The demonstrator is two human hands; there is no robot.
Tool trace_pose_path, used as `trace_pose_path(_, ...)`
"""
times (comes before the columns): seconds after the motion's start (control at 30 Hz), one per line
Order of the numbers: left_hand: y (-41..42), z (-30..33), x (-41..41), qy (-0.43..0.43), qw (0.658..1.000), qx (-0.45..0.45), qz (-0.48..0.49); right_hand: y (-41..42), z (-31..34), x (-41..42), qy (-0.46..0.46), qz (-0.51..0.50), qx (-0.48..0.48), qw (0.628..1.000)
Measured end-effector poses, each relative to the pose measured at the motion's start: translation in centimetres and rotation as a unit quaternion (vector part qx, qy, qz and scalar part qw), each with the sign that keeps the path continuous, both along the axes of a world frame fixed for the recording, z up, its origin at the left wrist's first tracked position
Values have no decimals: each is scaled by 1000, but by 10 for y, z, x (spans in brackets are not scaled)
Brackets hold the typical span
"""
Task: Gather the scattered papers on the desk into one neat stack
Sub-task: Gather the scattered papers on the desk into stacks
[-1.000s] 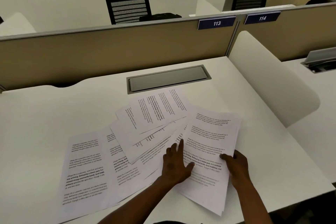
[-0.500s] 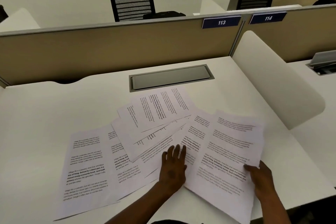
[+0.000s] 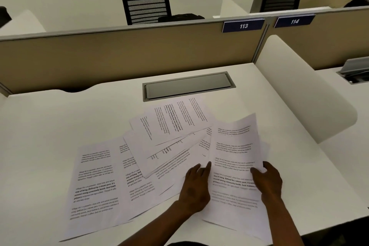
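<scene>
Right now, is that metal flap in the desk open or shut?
Shut. The grey cable flap lies flat within its frame, level with the white desk.

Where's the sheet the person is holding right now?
Sheet: right side of the head view, pinched by the right hand, beside the left hand.

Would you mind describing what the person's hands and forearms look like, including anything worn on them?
Both are bare. The left hand and right hand wear no gloves, and no rings or watch are visible. Both forearms are uncovered to the frame's bottom edge, with no sleeve in sight. No markings can be made out.
</scene>
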State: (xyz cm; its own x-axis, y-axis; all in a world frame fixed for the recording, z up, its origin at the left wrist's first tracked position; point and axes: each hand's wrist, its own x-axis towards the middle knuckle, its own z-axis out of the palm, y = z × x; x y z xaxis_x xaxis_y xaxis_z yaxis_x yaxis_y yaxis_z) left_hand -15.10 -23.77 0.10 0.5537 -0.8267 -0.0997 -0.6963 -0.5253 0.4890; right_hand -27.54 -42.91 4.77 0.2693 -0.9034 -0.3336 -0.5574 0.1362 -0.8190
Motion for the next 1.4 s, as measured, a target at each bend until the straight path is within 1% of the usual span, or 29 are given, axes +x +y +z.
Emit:
trace_pose_path(0.1, 3, 5, -1, 18, 1000, -9, 0, -8, -2, -1, -17, -11, 19, 1000)
trace_pose_path(0.17, 5, 9, 1, 25, 1000, -5, -4, -14, -5, -5, -40, -35, 60, 997)
trace_pose_path(0.27, 2, 13, 11, 14, 1000, -1, -6, -23, -10, -13, -78, -49, 125, 988)
trace_pose_path(0.3, 0, 15, 15, 9, 1000, 1, -9, -23, -11, -15, -86, -42, 127, 987)
trace_pose_path(0.37, -3, 18, 23, 5, 1000, 9, -12, -20, -13, -18, -90, -18, 100, 991)
trace_pose_path(0.43, -7, 20, 31, 3, 1000, 16, -14, -15, -16, -21, -92, -15, 80, 992)
trace_pose_path(0.47, -9, 20, 35, -1, 1000, 18, -15, -15, -17, -22, -102, -23, 87, 991)
trace_pose_path(0.53, -15, 19, 44, -8, 999, 29, -21, -21, -19, -27, -140, -48, 130, 980)
trace_pose_path(0.57, -15, 18, 46, -10, 999, 40, -29, -24, -20, -32, -142, -48, 145, 978)
trace_pose_path(0.63, -11, 15, 47, -23, 997, 54, -52, -25, -18, -41, -100, -40, 131, 985)
trace_pose_path(0.7, -11, 6, 41, -31, 993, 63, -91, -31, -21, -59, -5, -21, 56, 998)
trace_pose_path(0.73, -8, 4, 40, -41, 993, 56, -92, -33, -17, -64, 35, 1, 11, 999)
trace_pose_path(0.77, -8, 4, 38, -49, 994, 46, -91, -37, -13, -70, 59, 21, -24, 998)
trace_pose_path(0.8, -9, 5, 38, -53, 993, 42, -91, -43, -7, -75, 64, 25, -45, 997)
trace_pose_path(0.87, -12, 8, 37, -63, 992, 42, -104, -59, 3, -85, 37, -1, -66, 997)
trace_pose_path(0.9, -15, 8, 35, -69, 990, 41, -113, -67, 8, -92, 6, -23, -59, 998)
trace_pose_path(1.0, -7, 7, 35, -77, 991, 28, -110, -84, 23, -88, -91, -59, -15, 994)
trace_pose_path(1.13, 10, 6, 37, -80, 992, 27, -90, -101, 40, -53, -175, -52, 55, 982)
trace_pose_path(1.27, 18, 6, 38, -99, 991, 4, -92, -99, 32, -21, -204, -35, 108, 972)
trace_pose_path(1.33, 20, 8, 39, -91, 991, 30, -92, -93, 22, -7, -204, -44, 132, 969)
trace_pose_path(1.4, 23, 9, 38, -95, 991, 44, -84, -83, 11, 10, -184, -35, 150, 971)
